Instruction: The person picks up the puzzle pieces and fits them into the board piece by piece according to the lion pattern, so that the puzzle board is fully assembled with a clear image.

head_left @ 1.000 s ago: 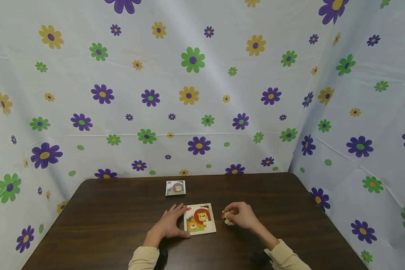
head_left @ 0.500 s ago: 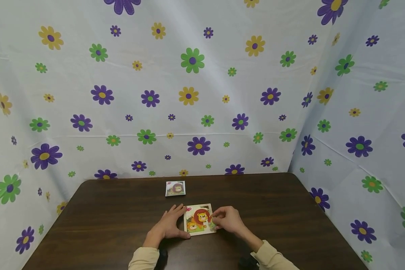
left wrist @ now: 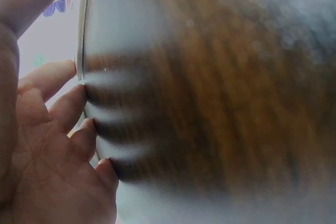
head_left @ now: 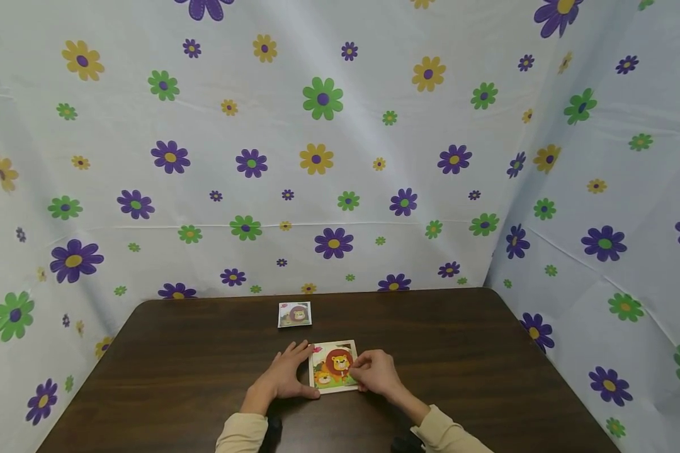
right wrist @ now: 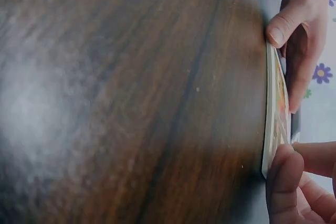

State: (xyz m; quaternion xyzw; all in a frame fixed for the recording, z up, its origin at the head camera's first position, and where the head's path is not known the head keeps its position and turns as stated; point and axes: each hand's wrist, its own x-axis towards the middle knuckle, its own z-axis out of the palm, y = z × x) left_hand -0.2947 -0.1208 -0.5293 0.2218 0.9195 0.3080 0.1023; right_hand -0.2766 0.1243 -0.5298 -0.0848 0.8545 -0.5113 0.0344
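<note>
A square lion jigsaw puzzle in a pale tray point(head_left: 339, 391) lies flat on the table. My left hand point(head_left: 283, 376) rests along the tray's left side, fingers spread, with the thumb at its lower left corner. In the left wrist view, fingertips of that hand point(left wrist: 58, 129) touch the tabletop and the tray's edge. At the tray's lower right, my right hand point(head_left: 376, 372) pinches a puzzle piece point(right wrist: 283, 134) between thumb and index finger. The piece sits over the corner of the puzzle, slightly tilted in the right wrist view, and mostly hidden by the fingers.
A small picture card point(head_left: 294, 314) with the same lion lies behind the tray, toward the table's far edge. The dark wooden table point(head_left: 204, 352) ends at a white curtain point(head_left: 374, 264) with printed flowers, at the back and right.
My right hand has moved left with the puzzle piece, from beside the tray to its lower right corner, and lowered it there. The left hand has stayed in place.
</note>
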